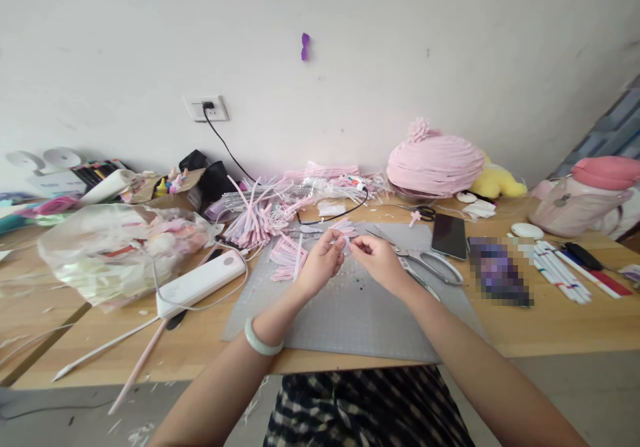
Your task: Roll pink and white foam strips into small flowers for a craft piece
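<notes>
Over the grey cutting mat (320, 330), my left hand (323, 260) pinches a small whitish piece (345, 243) between thumb and fingers. It could be a bent length of pipe cleaner, though it is too small to be sure. My right hand (383, 260) is closed in a pinch at the right side of this piece, fingertips almost meeting my left ones. Pale pink and lilac pipe cleaner pieces (286, 260) lie in a pile just left of my left hand. Large scissors (435, 267) with grey handles rest on the mat beyond my right wrist.
Bundled pink pipe cleaners (257, 224) lie behind the mat. A pink fuzzy heap (435, 160) fills a bowl against the wall. A white power bank (203, 284) with cables and a plastic bag (120, 254) are leftward; a phone (449, 236) and white markers (563, 272) are rightward.
</notes>
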Demonstrator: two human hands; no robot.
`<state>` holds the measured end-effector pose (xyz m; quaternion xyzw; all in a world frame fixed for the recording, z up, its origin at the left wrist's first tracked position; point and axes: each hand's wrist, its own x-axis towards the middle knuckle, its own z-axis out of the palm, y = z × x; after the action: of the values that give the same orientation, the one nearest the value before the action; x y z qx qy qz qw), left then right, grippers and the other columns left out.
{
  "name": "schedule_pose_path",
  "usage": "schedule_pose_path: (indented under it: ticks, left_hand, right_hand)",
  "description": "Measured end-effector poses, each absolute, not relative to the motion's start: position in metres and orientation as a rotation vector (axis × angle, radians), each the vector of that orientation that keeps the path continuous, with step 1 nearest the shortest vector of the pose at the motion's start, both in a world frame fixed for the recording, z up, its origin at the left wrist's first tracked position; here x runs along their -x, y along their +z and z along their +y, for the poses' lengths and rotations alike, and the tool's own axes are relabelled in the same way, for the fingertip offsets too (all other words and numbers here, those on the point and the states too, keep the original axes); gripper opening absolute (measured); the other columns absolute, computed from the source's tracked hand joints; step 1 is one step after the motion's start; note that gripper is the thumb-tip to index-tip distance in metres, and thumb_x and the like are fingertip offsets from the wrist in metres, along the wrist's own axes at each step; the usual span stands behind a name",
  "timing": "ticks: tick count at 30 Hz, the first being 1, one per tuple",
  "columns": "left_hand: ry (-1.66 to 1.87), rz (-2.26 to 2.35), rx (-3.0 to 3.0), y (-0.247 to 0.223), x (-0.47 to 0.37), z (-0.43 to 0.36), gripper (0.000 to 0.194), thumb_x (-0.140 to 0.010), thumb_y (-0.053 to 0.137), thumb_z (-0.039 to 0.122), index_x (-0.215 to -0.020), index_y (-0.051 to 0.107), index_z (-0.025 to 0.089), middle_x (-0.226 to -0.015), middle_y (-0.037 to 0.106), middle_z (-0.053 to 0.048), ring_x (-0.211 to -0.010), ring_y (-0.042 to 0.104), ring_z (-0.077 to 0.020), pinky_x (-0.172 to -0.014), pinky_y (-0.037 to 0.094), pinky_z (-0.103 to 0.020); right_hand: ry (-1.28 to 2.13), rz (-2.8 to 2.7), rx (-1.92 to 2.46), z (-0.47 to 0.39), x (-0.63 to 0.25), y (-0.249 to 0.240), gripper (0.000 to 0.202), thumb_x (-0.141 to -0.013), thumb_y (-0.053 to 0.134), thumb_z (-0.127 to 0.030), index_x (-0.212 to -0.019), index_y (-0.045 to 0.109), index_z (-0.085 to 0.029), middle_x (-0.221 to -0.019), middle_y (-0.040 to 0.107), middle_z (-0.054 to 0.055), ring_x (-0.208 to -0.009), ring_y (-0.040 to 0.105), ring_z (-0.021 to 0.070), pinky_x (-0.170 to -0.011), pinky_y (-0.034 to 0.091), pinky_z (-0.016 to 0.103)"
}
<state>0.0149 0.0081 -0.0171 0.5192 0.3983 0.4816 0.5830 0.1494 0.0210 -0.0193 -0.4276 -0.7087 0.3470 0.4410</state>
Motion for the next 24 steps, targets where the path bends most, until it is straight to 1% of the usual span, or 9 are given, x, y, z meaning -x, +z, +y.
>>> schedule_pose_path:
  ticks: [3,5,7,9,11,14,16,20,24]
  left_hand:
    - [1.148,0.917,-1.237,-0.015,-0.016,0.005,0.032,-0.075,0.055,0.049,-0.076,0.040,0.021,-0.040,0.031,0.013,-0.030,0.018,-0.0012,-0.033,0.013,-0.013]
    - [1.146,0.883,-1.173,-0.014,-0.016,0.004,0.032,-0.075,0.056,0.048,-0.077,0.039,0.021,-0.041,0.032,0.013,-0.030,0.018,-0.0011,-0.033,0.014,-0.013]
    - [1.123,0.837,-1.063,-0.013,-0.015,0.002,0.031,-0.075,0.056,0.046,-0.077,0.038,0.022,-0.042,0.030,0.014,-0.030,0.016,-0.0011,-0.033,0.013,-0.012]
    - [1.087,0.796,-0.962,-0.012,-0.014,0.003,0.030,-0.075,0.058,0.044,-0.077,0.038,0.022,-0.043,0.026,0.014,-0.031,0.014,-0.0011,-0.033,0.010,-0.012]
    - [1.043,0.772,-0.897,-0.011,-0.012,0.003,0.029,-0.074,0.059,0.041,-0.075,0.038,0.021,-0.044,0.023,0.014,-0.031,0.012,-0.0010,-0.033,0.009,-0.012]
    - [0.998,0.777,-0.852,-0.010,-0.011,0.004,0.030,-0.073,0.060,0.038,-0.072,0.036,0.021,-0.044,0.024,0.014,-0.032,0.011,-0.0007,-0.033,0.008,-0.012]
    - [1.010,0.798,-0.863,-0.011,-0.013,0.004,0.030,-0.074,0.059,0.039,-0.071,0.035,0.021,-0.043,0.025,0.014,-0.031,0.012,-0.0008,-0.032,0.008,-0.012]
    - [1.114,0.844,-0.954,-0.013,-0.017,0.002,0.031,-0.075,0.058,0.042,-0.074,0.034,0.022,-0.043,0.029,0.014,-0.030,0.016,-0.0010,-0.033,0.012,-0.011]
    - [1.194,0.863,-1.075,-0.015,-0.019,0.002,0.031,-0.075,0.056,0.045,-0.076,0.035,0.022,-0.042,0.031,0.014,-0.029,0.018,-0.0011,-0.033,0.015,-0.012]
  right_hand:
    - [1.285,-1.624,1.037,0.021,-0.150,-0.017,0.026,-0.075,0.046,-0.032,-0.053,0.042,-0.019,-0.045,0.038,-0.006,-0.040,0.033,0.0075,-0.041,0.028,0.021]
    - [1.354,-1.610,1.018,0.020,-0.150,-0.017,0.028,-0.077,0.044,-0.034,-0.054,0.042,-0.019,-0.045,0.039,-0.005,-0.040,0.035,0.0080,-0.041,0.031,0.022]
    - [1.084,-1.713,1.006,0.019,-0.152,-0.018,0.020,-0.077,0.047,-0.032,-0.063,0.050,-0.018,-0.052,0.047,-0.003,-0.044,0.041,0.0091,-0.045,0.036,0.023]
    - [0.658,-1.865,0.951,0.018,-0.154,-0.019,0.011,-0.076,0.052,-0.027,-0.080,0.057,-0.018,-0.066,0.057,0.001,-0.050,0.047,0.0107,-0.051,0.042,0.025]
    - [0.309,-2.005,0.864,0.017,-0.157,-0.020,0.016,-0.078,0.052,-0.022,-0.093,0.058,-0.020,-0.082,0.062,0.005,-0.061,0.055,0.0136,-0.060,0.046,0.028]
    - [0.040,-2.130,0.806,0.018,-0.159,-0.024,0.015,-0.084,0.045,-0.019,-0.090,0.059,-0.019,-0.087,0.064,0.009,-0.077,0.060,0.0187,-0.069,0.048,0.032]
    - [-0.008,-2.135,0.823,0.018,-0.158,-0.027,0.017,-0.085,0.043,-0.019,-0.085,0.060,-0.018,-0.082,0.064,0.009,-0.077,0.060,0.0200,-0.069,0.048,0.033]
    - [0.239,-1.963,0.907,0.016,-0.150,-0.029,0.014,-0.081,0.046,-0.020,-0.075,0.058,-0.019,-0.072,0.061,0.006,-0.066,0.057,0.0170,-0.062,0.045,0.030]
    - [1.001,-1.484,1.034,0.013,-0.139,-0.026,0.019,-0.074,0.053,-0.029,-0.059,0.051,-0.018,-0.052,0.048,-0.002,-0.044,0.041,0.0097,-0.044,0.034,0.023]
